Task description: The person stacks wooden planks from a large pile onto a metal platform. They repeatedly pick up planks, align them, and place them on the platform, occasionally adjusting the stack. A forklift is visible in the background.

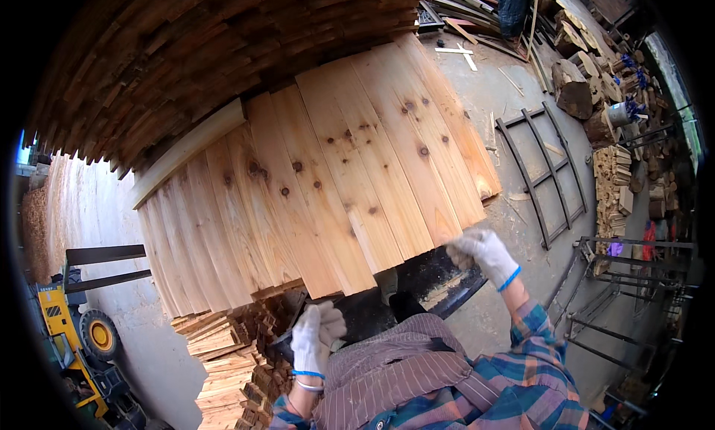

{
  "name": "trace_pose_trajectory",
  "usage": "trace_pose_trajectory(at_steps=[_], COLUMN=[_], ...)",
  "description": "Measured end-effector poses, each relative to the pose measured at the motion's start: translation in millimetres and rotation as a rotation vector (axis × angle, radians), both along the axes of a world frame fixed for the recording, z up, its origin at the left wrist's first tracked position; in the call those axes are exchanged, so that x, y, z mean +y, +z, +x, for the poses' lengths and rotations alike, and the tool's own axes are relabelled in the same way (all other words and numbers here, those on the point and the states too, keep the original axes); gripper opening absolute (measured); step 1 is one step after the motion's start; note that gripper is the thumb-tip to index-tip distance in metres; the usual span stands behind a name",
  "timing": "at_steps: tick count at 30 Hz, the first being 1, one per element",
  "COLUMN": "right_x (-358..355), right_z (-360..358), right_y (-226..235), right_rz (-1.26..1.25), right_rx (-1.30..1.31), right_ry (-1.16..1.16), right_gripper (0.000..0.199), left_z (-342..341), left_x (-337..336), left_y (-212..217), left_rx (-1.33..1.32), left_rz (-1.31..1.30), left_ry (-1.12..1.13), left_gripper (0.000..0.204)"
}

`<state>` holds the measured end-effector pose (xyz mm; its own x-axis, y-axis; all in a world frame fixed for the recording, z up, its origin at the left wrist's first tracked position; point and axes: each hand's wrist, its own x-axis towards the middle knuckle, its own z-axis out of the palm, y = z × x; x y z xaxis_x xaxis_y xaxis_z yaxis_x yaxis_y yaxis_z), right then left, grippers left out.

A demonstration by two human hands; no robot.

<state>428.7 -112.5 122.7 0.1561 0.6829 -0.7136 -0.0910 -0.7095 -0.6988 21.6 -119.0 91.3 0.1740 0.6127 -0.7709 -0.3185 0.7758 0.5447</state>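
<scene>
A row of pale, knotty wooden boards (335,158) lies side by side in front of me, their near ends uneven. My right hand (482,254), in a white work glove with a blue cuff, is at the near end of the boards on the right. Its fingers point left, loosely bent, and I see nothing held in them; whether they touch the board end I cannot tell. Below the near ends, left of my body, my left hand (316,335) is raised in a matching glove. Its fingers are half curled and loose, with nothing between them.
A tall stack of planks (186,65) rises behind the boards, with a thick timber strip (190,153) along its base. Cut wood (227,370) is piled at my lower left. A yellow forklift (67,341) stands left. A metal frame (547,169) lies on the floor at right, near logs (573,87).
</scene>
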Motion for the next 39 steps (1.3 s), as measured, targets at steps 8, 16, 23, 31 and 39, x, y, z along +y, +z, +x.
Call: trace_pose_trajectory(at_steps=[8, 16, 23, 31, 39], right_x=[0.0, 27.1, 34.0, -21.5, 17.1], right_z=[-54.7, -39.8, -4.2, -66.9, -193.3], right_y=[-62.1, -56.0, -72.5, -111.0, -73.1], right_rz=[-0.018, -0.116, -0.094, -0.302, -0.122], right_rx=[0.447, 0.421, 0.328, 0.482, 0.613], right_ry=[-0.404, -0.229, -0.243, 0.198, 0.056], right_gripper=[0.037, 0.043, 0.042, 0.065, 0.045], left_z=[97.6, 88.2, 66.4, 80.0, -86.0], left_x=[43.2, 72.3, 91.7, 18.7, -164.6], left_y=[-46.8, -34.6, -4.1, -43.3, -85.7], left_rx=[-0.571, -0.643, -0.339, -0.449, -0.534], left_rz=[-0.275, -0.442, -0.391, -0.299, 0.232], left_ry=[0.507, 0.651, 0.820, 0.888, 1.148], left_gripper=[0.064, 0.057, 0.064, 0.037, 0.026])
